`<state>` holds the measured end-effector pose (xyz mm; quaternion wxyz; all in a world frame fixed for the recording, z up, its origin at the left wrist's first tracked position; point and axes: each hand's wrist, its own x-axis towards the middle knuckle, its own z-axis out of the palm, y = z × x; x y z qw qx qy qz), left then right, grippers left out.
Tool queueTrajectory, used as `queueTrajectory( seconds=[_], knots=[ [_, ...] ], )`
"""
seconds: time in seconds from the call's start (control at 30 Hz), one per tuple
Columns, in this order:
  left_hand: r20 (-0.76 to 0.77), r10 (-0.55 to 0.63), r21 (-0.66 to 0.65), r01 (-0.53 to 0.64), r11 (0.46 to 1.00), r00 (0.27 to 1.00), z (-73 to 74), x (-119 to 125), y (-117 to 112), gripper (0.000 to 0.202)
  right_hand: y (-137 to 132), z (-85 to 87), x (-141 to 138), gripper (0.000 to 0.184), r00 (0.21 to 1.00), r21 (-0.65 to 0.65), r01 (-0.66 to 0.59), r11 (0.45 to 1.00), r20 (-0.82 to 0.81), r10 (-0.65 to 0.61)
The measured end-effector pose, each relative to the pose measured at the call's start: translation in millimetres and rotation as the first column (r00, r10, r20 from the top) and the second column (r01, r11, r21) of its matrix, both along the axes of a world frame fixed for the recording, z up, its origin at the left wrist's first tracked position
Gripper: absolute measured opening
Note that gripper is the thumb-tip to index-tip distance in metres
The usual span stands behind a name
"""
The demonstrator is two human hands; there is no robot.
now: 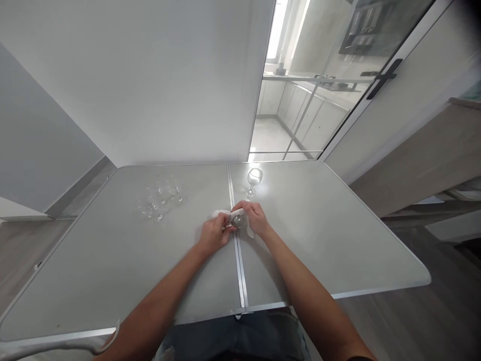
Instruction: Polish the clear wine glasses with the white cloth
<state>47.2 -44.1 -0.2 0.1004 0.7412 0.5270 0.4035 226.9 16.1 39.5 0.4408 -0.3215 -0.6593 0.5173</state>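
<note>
Over the table's centre seam, my left hand is closed around the stem end of a small stemmed glass, which lies tilted on its side with the bowl towards the right. My right hand pinches a white cloth against that bowl. Part of the cloth reaches across to the fingers of my left hand, and some of the glass is hidden under it. Just beyond my right hand, another stemmed glass stands upright on the table.
A cluster of several clear glasses is on the left half of the pale folding table. The table's far edge meets a white wall. A glazed sliding door stands behind on the right. A pale cable hangs at the lower left.
</note>
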Motion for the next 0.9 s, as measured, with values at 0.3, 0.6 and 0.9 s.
queueTrajectory(
  seconds=[0.3, 0.6, 0.9],
  knots=[
    [0.547, 0.056, -0.222, 0.080, 0.972, 0.835, 10.7, 6, 5, 0.043, -2, -3.2, -17, 0.053, 0.850, -0.549, -0.200, 0.812, -0.509, -0.135],
    [0.659, 0.175, -0.320, 0.063, 0.945, 0.732, 8.4, 8, 10, 0.035, -13, -24.7, -32, 0.056, 0.982, 0.101, 0.174, 0.980, -0.092, -0.165],
    [0.165, 0.097, -0.087, -0.084, 0.993, 0.981, 5.4, 0, 10, 0.023, -7, 0.3, -13, 0.043, 0.916, 0.697, -0.076, 0.713, 0.332, -0.227]
  ],
)
